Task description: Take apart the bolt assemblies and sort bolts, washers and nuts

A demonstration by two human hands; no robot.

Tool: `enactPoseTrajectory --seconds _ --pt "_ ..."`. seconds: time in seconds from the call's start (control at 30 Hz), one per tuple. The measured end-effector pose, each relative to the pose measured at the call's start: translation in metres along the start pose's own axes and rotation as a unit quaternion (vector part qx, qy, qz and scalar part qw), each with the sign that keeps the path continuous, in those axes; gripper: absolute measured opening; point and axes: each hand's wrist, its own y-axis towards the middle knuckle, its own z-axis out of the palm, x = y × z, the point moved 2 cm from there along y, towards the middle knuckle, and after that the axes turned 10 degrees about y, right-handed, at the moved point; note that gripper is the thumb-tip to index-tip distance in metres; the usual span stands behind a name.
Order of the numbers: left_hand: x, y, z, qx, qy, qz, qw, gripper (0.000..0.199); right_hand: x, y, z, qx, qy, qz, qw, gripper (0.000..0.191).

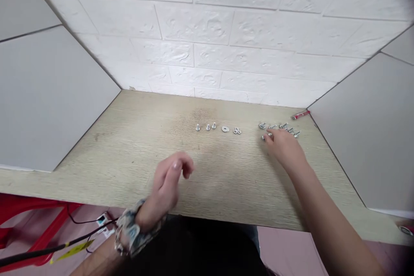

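On the wooden tabletop, three silver bolts [208, 127] stand upright left of a flat washer [225, 129] and a small cluster of three nuts [237, 130]. Farther right lies a group of several bolt assemblies [283, 126]. My right hand [286, 146] reaches over the near side of that group, its fingers closed around a small metal piece [263, 137] whose shape is partly hidden. My left hand [170, 179] hovers above the front of the table with its fingers curled; whether anything is inside is hidden by the fingers and blur.
A red cylindrical object [300, 115] lies at the back right corner. White panels flank the wooden table [129, 138] on both sides, and a white brick-patterned wall [194, 64] rises behind. A red stool [42, 241] and cables are below left.
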Motion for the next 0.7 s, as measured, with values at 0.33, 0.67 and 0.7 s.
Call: enactPoseTrajectory --seconds 0.33,0.67,0.7 --pt "-0.01 0.076 0.046 0.185 0.129 0.031 0.974 0.024 0.02 0.009 0.007 0.017 0.146 0.01 0.989 0.019" --pt "0.019 0.109 0.061 0.172 0.025 -0.037 0.984 0.035 0.106 0.016 0.025 0.113 0.576 -0.018 0.81 0.024" --pt "0.022 0.109 0.06 0.157 0.016 -0.043 0.987 0.034 0.108 0.017 0.029 0.112 0.591 -0.016 0.799 0.026"
